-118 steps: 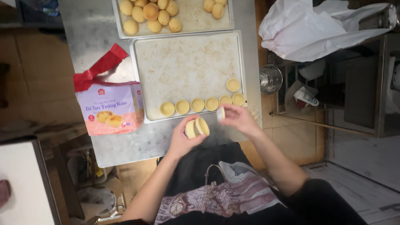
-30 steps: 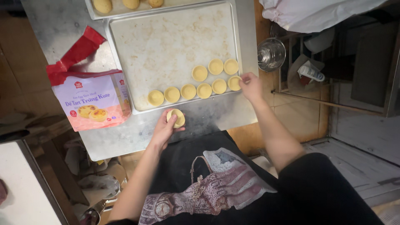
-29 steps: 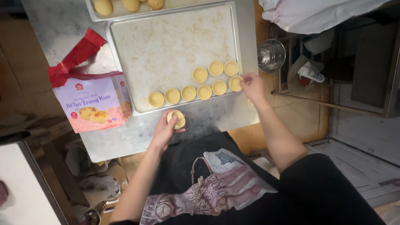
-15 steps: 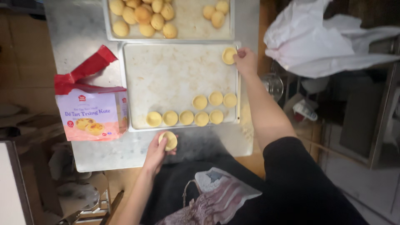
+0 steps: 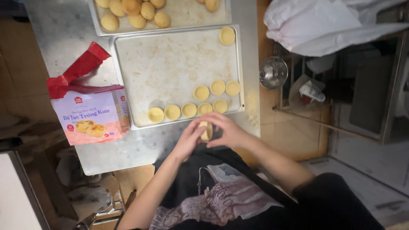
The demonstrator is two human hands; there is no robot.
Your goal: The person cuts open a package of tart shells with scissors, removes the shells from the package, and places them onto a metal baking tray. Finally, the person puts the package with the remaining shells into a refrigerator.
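At 6 o'clock below the baking tray (image 5: 170, 64), a pale tart shell (image 5: 206, 130) is gripped on edge between the left hand (image 5: 190, 138) and the right hand (image 5: 226, 131), both closed around it. A purple packet (image 5: 90, 117) is seen at 9 o'clock.

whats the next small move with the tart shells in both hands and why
Probably peel one shell off the small stack of tart shells pinched between the left hand and right hand, then set it on the near tray beside the upper row of three, which is shorter than the row below.
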